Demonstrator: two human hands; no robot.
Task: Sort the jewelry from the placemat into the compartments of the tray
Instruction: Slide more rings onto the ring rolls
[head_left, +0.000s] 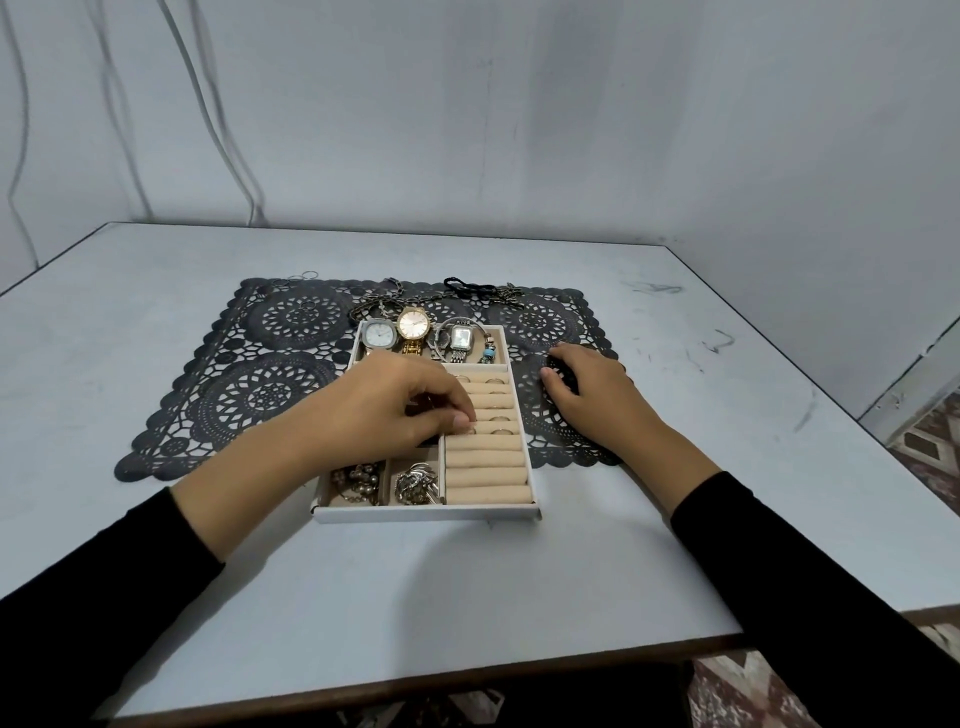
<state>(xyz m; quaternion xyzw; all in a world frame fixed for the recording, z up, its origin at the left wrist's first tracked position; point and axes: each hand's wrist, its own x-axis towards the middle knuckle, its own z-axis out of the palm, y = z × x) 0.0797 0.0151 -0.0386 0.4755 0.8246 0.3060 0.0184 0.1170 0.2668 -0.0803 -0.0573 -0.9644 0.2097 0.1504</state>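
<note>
A white tray (426, 513) with beige lining lies on the black lace placemat (270, 384). Its far compartment holds three watches (414, 326) and a bracelet. Rings sit in the ring rolls (488, 467) on the right side. My left hand (395, 410) reaches over the tray, its fingertips pinched on a small ring (470, 430) pressed into a slot between the rolls. My right hand (587, 389) rests palm down on the placemat right of the tray, holding nothing. Chains (382, 304), a black cord (467, 286) and thin hoop rings (298, 278) lie at the mat's far edge.
The two near-left tray compartments hold a beaded chain (358, 480) and a heap of silver pieces (415, 483). The pale table (467, 582) ends close in front of me and at the right. A wall stands behind, with cables hanging at the left.
</note>
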